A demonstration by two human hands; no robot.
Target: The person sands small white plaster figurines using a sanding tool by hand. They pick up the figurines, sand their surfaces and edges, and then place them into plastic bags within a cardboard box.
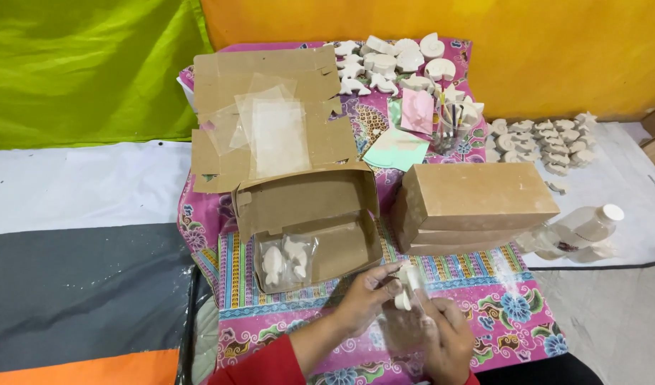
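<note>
My left hand and my right hand are together low in the head view, over the patterned pink cloth. Between them they hold a small white plaster figure and a clear plastic bag; the figure sits at the bag's mouth. Just to the left stands an open cardboard box with a bagged pair of white figures lying inside. To the upper right of my hands is a stack of closed brown boxes.
Flattened cardboard with clear plastic sheets lies at the back left. Several white plaster figures fill the far end, more figures lie on white sheeting at right, beside a clear bottle. A jar of brushes stands near pink and green papers.
</note>
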